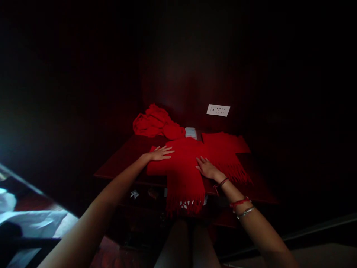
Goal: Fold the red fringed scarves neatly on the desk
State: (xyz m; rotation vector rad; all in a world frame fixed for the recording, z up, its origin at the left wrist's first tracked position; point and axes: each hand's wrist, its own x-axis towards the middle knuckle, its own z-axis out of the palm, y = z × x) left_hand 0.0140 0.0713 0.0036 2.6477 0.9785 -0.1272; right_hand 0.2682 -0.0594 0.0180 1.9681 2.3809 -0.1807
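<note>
A red fringed scarf (pixel 184 163) lies spread on the dark red table, its fringed end hanging over the front edge. My left hand (pixel 161 153) rests flat on the scarf's left part, fingers spread. On the scarf's right side lies my right hand (pixel 205 167), its fingers stretched out and touching the cloth. Another red fringed piece, folded like a scarf (pixel 225 143), is just right of it. Behind and to the left sits a crumpled heap of red cloth (pixel 156 124).
The dark table (pixel 117 163) stands against a dark wall bearing a white socket panel (pixel 218 110). A small pale item (pixel 191 133) is at the table's back. Below the tabletop, a shelf holds small items, including a crumpled white scrap (pixel 134 194). Pale fabric (pixel 36 223) shows at lower left.
</note>
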